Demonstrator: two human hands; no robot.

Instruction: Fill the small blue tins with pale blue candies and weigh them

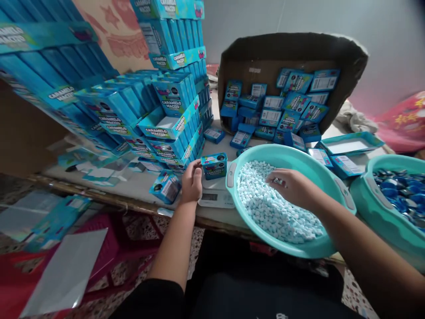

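My left hand (191,181) rests its fingers against the left side of a small blue candy box (214,165) that stands on a white digital scale (216,195). My right hand (292,186) hovers palm down inside a teal basin (242,161) full of pale blue candies (272,208). Its fingers are curled, pinching a few candies at the tips.
Stacks of blue "Caramelo Macizo" display cartons (166,110) rise at the left. A tipped cardboard box (292,53) holds several small blue boxes. A second teal basin (365,195) with shiny blue wrappers sits at the right. Another small box (166,187) lies beside the scale.
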